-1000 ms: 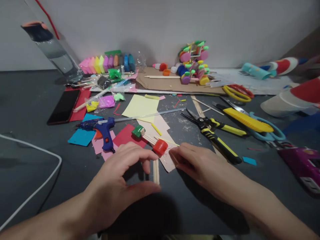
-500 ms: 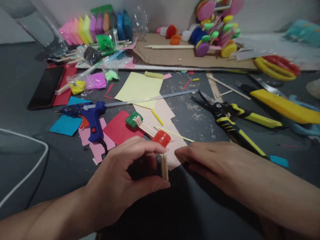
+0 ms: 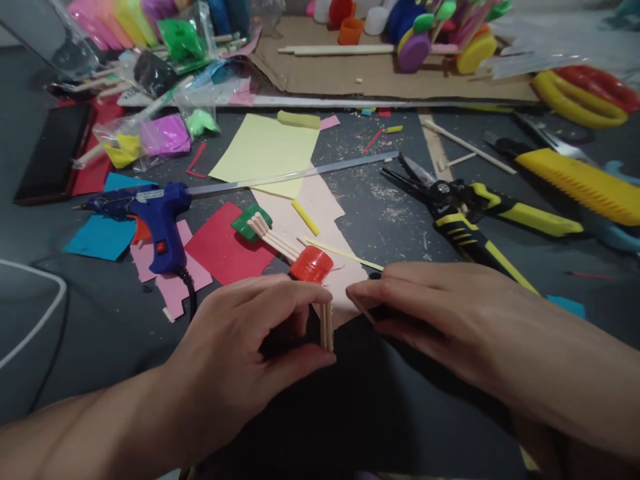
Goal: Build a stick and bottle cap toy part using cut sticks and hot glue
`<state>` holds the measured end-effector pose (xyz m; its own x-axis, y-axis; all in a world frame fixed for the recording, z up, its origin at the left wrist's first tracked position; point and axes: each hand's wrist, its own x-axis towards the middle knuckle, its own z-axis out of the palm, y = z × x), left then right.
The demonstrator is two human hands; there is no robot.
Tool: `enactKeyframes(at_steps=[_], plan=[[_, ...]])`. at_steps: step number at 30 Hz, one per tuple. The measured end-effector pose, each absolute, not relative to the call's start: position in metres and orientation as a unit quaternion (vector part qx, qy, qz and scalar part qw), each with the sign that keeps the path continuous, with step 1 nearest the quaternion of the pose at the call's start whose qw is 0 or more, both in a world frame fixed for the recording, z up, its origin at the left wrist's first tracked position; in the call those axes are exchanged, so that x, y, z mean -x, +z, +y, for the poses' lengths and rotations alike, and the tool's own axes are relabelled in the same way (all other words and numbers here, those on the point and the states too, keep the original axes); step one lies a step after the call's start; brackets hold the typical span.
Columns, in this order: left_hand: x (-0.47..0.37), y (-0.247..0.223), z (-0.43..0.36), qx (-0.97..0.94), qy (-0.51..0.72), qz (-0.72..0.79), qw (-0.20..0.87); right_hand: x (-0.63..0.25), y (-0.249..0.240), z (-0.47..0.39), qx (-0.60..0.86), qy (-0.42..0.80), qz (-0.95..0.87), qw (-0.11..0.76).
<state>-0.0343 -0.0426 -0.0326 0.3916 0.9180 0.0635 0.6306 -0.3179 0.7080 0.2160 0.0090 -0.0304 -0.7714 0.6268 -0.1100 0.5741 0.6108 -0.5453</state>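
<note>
My left hand [image 3: 260, 333] pinches a small bundle of short wooden sticks [image 3: 327, 327] between thumb and fingertips, the sticks standing side by side. Just beyond its fingers is a red bottle cap [image 3: 313, 265], with longer wooden sticks [image 3: 275, 238] running from it to a green cap [image 3: 251, 222]. My right hand [image 3: 425, 297] is closed low over the table, right of the bundle. A thin pale stick shows at its fingertips, mostly hidden by the fingers. Pale pink paper [image 3: 325, 207] lies beneath and beyond both hands.
At the left lies a blue glue gun [image 3: 165, 200], its glue stick [image 3: 300, 175] reaching right. Pliers [image 3: 445, 193] and a yellow cutter [image 3: 580, 177] lie at the right. Behind are yellow paper [image 3: 265, 150], bagged clay [image 3: 165, 137] and cardboard [image 3: 320, 73]. A red paper [image 3: 220, 247] sits mid-left.
The view has tilted down and come a little closer, so the table things sit higher in it. A thin stick now shows at my right fingertips. My left hand keeps its pinch on the bundle.
</note>
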Motion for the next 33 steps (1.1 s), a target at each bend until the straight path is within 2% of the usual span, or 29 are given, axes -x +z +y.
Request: enactKeyframes(at_steps=[11,16,25,33], plan=[[0.001,-0.03,-0.032,-0.855,0.177,0.462,0.157,-0.221,-0.028,0.009,0.366,0.232,-0.897,0.088],[-0.004,-0.041,-0.029,-0.859,0.143,0.471,0.137,-0.219,-0.04,0.009,0.359,0.227,-0.896,0.132],[0.0,-0.039,-0.03,-0.849,0.116,0.476,0.199,-0.213,-0.039,0.01,0.359,0.225,-0.894,0.142],[0.002,-0.034,-0.029,-0.832,0.13,0.476,0.255,-0.21,-0.035,0.011,0.361,0.184,-0.908,0.104]])
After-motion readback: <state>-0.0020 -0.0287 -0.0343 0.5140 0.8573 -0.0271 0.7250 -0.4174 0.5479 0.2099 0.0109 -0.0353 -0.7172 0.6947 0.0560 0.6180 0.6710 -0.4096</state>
